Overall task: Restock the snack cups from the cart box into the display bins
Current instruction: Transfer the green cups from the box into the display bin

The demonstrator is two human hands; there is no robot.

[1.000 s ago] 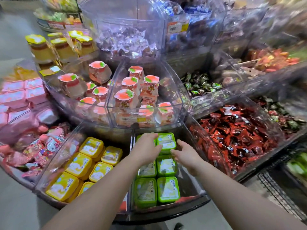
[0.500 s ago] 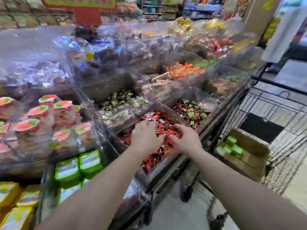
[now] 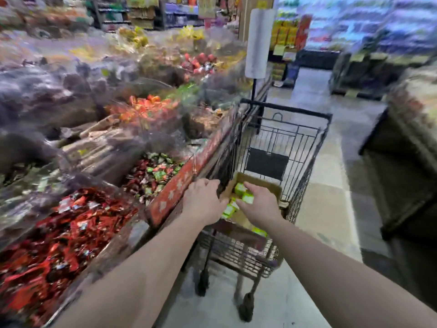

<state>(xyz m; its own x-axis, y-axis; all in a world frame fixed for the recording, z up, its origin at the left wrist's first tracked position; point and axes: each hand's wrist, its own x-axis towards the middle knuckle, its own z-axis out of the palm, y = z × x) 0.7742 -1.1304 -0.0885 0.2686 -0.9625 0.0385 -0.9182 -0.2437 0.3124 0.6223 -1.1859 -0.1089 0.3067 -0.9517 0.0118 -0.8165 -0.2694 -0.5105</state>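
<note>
Green snack cups (image 3: 241, 190) in cardboard box (image 3: 260, 183) (cart (image 3: 307, 147)); both hands above.

Wire cart (image 3: 305, 147) carries a cardboard box (image 3: 260, 185) of green cups (image 3: 240, 189).

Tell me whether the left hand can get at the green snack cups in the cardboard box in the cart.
Probably yes. The left hand hovers at the cardboard box's open top, beside the green snack cups; only the right hand crowds that space.

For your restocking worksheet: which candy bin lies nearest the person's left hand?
The green-and-red candy bin, directly beside the left hand. The all-red candy bin sits farther back along the arm.
</note>
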